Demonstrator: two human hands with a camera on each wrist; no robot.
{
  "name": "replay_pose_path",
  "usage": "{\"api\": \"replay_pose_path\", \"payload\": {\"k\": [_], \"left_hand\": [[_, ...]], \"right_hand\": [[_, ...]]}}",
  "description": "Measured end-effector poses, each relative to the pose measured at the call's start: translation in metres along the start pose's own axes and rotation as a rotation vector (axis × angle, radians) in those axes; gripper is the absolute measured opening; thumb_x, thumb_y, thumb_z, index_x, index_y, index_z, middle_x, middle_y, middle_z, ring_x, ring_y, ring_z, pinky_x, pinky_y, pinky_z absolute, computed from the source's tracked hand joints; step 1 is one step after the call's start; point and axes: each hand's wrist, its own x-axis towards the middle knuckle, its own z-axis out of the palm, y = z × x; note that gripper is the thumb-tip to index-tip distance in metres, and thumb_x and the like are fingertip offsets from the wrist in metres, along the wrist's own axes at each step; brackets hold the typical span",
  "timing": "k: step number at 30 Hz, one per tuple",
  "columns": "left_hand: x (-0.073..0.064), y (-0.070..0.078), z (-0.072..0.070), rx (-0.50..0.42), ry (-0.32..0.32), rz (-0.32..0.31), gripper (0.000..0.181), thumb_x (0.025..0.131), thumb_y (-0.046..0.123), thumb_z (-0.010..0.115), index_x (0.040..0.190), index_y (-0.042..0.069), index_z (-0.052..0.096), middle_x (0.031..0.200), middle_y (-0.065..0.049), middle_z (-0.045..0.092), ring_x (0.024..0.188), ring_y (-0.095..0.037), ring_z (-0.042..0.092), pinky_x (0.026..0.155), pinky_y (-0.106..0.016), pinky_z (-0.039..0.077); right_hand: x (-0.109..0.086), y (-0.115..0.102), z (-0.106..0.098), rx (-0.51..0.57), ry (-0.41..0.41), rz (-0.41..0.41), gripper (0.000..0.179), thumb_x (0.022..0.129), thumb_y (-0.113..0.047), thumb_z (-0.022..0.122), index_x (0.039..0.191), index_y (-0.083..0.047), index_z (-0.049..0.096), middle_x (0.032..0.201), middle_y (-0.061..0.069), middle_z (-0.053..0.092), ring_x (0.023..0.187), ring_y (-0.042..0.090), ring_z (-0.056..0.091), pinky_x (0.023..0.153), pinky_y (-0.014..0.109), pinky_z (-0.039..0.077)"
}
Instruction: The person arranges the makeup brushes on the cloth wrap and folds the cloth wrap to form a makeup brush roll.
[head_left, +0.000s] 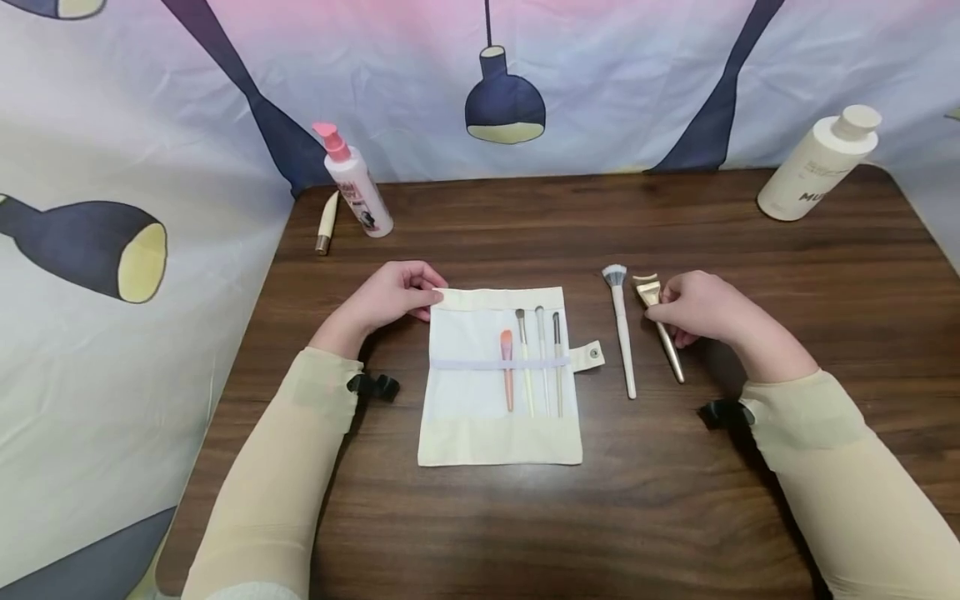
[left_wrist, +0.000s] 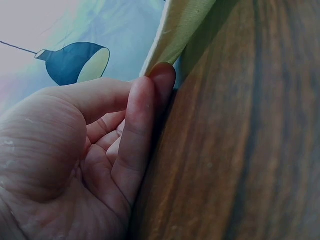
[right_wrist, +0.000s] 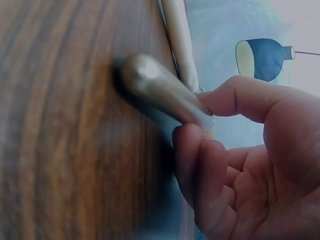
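A cream cloth brush roll (head_left: 465, 392) lies unfolded on the table, its snap tab (head_left: 587, 356) out to the right. Under its elastic band sit several makeup brushes, among them one with an orange head (head_left: 507, 346). My left hand (head_left: 393, 293) pinches the roll's upper left corner between thumb and fingers; the left wrist view shows the cloth edge (left_wrist: 172, 35) there. With thumb and fingertips, my right hand (head_left: 697, 304) pinches a gold-handled makeup brush (head_left: 670, 350) near its head. Between the roll and that hand lies a white makeup brush (head_left: 623, 333) with a fluffy head.
On the wooden table (head_left: 495, 533), a pink-topped pump bottle (head_left: 360, 187) and a small cream tube (head_left: 327, 223) stand and lie at the back left. A large white bottle (head_left: 813, 167) is at the back right. A lamp-printed curtain (head_left: 420, 100) hangs behind.
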Motion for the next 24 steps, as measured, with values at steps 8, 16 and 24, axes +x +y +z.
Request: {"api": "replay_pose_path", "payload": {"k": [8,16,24], "left_hand": [[-0.0007,0.0010,0.0000,-0.010,-0.001,0.004,0.019,0.098,0.008,0.070,0.114,-0.002,0.069,0.093,-0.013,0.069,0.076,-0.016,0.069,0.070,-0.030,0.064],[0.0003,0.0012,-0.0010,-0.025,-0.001,0.017,0.018,0.098,0.007,0.070,0.113,-0.002,0.069,0.093,-0.013,0.069,0.077,-0.016,0.069,0.069,-0.030,0.064],[-0.0028,-0.0022,0.0025,-0.032,-0.004,0.009,0.018,0.098,0.007,0.069,0.113,-0.002,0.069,0.093,-0.013,0.068,0.077,-0.016,0.069,0.069,-0.030,0.064]], "right_hand": [[0.0003,0.0018,-0.0035,0.105,-0.001,-0.037,0.023,0.099,-0.020,0.065,0.095,0.002,0.061,0.069,0.004,0.065,0.060,0.016,0.066,0.058,0.031,0.060],[-0.0006,0.0030,-0.0049,0.202,-0.008,-0.095,0.027,0.102,-0.021,0.066,0.109,0.004,0.061,0.078,0.002,0.066,0.067,0.016,0.066,0.063,0.032,0.061],[-0.0040,-0.0020,0.0018,0.363,0.054,-0.190,0.027,0.105,-0.017,0.061,0.119,0.005,0.055,0.070,-0.001,0.065,0.061,0.015,0.063,0.057,0.031,0.057]]}}
